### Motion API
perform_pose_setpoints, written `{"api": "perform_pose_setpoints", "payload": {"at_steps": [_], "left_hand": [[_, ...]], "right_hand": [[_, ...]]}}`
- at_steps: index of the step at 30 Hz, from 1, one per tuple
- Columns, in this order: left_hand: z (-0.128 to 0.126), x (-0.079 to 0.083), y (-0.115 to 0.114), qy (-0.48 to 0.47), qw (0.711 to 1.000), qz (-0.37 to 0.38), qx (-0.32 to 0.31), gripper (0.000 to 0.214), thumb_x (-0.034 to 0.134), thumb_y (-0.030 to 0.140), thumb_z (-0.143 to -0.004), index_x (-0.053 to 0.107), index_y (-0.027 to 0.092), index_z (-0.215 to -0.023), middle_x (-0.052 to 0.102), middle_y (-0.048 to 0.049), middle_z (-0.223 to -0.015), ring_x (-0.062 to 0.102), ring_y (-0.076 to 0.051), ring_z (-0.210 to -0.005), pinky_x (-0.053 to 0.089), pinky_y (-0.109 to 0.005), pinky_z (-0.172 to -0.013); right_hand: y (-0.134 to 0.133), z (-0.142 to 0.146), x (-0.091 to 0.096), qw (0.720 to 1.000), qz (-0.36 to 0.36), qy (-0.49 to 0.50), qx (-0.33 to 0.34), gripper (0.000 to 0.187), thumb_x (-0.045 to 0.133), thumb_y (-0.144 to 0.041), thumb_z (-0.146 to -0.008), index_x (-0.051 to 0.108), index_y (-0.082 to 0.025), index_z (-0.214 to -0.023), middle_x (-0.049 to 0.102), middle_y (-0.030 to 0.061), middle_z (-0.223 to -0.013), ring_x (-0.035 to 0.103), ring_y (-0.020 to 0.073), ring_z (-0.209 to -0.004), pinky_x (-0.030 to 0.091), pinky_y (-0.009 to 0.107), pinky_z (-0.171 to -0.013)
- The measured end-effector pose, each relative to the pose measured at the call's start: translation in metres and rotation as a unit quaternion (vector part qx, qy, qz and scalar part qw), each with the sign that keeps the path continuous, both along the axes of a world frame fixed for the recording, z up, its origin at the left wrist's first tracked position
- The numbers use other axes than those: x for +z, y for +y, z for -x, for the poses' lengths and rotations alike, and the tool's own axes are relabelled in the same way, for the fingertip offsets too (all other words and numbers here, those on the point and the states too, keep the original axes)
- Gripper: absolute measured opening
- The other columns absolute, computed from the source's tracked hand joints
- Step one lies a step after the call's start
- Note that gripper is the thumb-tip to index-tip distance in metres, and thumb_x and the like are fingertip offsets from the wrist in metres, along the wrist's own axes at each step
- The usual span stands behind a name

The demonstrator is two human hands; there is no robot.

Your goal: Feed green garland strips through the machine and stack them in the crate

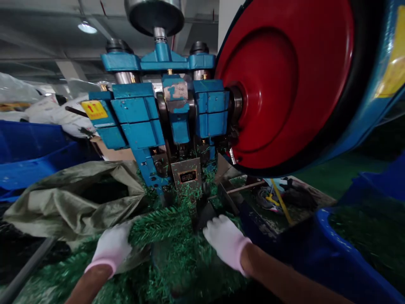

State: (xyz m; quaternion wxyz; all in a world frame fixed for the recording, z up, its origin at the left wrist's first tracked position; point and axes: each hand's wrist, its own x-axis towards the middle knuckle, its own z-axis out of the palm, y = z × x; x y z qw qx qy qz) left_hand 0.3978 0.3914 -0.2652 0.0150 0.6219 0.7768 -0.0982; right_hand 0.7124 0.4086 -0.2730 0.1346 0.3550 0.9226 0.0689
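My left hand (114, 244), in a white glove with a pink cuff, is closed around a green artificial pine branch (155, 226). The branch runs from my hand to the foot of a blue press machine (136, 112), and more green strands trail down to the lower left. My right hand (225, 240), gloved alike, is curled at a dark metal part (205, 215) low on the machine's front. What its fingers hold, if anything, is hidden. Green clippings cover the machine's base around a metal plate with a small label (188, 176).
A large red flywheel (268, 80) fills the upper right. Beside my right arm are a tray with tools and rags (275, 198) and a blue bin (354, 249) of green clippings. A draped grey-green cloth (76, 202) and blue crates (31, 147) stand left.
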Motion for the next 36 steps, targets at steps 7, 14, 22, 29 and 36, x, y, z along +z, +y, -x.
{"api": "perform_pose_setpoints", "payload": {"at_steps": [7, 14, 22, 29, 36], "left_hand": [[-0.094, -0.009, 0.035, -0.003, 0.992, -0.017, -0.126, 0.048, 0.049, 0.004, -0.075, 0.067, 0.013, -0.118, 0.072, -0.0175, -0.118, 0.069, -0.033, -0.109, 0.050, -0.043, -0.093], [-0.088, -0.014, 0.043, -0.007, 0.990, -0.014, -0.141, 0.042, 0.053, 0.008, -0.076, 0.067, 0.015, -0.115, 0.072, -0.0148, -0.116, 0.066, -0.032, -0.112, 0.049, -0.042, -0.096], [-0.117, -0.013, 0.042, -0.053, 0.994, -0.006, -0.098, 0.047, 0.058, 0.008, -0.074, 0.064, 0.008, -0.121, 0.070, -0.0212, -0.117, 0.068, -0.035, -0.108, 0.052, -0.045, -0.096], [-0.044, -0.009, 0.007, -0.145, 0.980, -0.021, -0.131, 0.107, 0.078, 0.024, -0.056, 0.036, 0.016, -0.154, 0.050, -0.0140, -0.152, 0.045, -0.031, -0.143, 0.034, -0.040, -0.123], [-0.061, -0.039, 0.028, -0.156, 0.978, -0.066, -0.122, 0.051, 0.071, 0.022, -0.073, 0.065, 0.011, -0.123, 0.068, -0.0170, -0.130, 0.060, -0.029, -0.126, 0.043, -0.036, -0.114]], "right_hand": [[0.010, 0.001, 0.011, 0.991, -0.085, 0.079, -0.061, 0.084, 0.077, -0.039, -0.075, 0.046, -0.009, -0.148, 0.054, 0.0238, -0.143, 0.042, 0.0425, -0.137, 0.035, 0.058, -0.114], [0.054, 0.012, 0.010, 0.994, 0.051, 0.073, -0.059, 0.082, 0.081, -0.046, -0.067, 0.057, -0.007, -0.135, 0.066, 0.0200, -0.122, 0.062, 0.0366, -0.114, 0.043, 0.052, -0.107], [-0.030, -0.004, 0.003, 0.992, 0.093, 0.055, -0.070, 0.036, 0.069, -0.019, -0.069, 0.063, -0.014, -0.104, 0.066, 0.0139, -0.097, 0.066, 0.0303, -0.088, 0.051, 0.043, -0.080], [-0.063, -0.018, 0.004, 0.980, 0.149, 0.092, -0.094, 0.046, 0.067, -0.019, -0.064, 0.062, -0.015, -0.109, 0.065, 0.0142, -0.104, 0.063, 0.0306, -0.092, 0.048, 0.044, -0.083], [-0.066, 0.008, 0.009, 0.987, 0.033, 0.150, -0.056, 0.037, 0.067, -0.029, -0.071, 0.060, -0.015, -0.105, 0.062, 0.0143, -0.095, 0.059, 0.0295, -0.085, 0.045, 0.044, -0.077]]}}
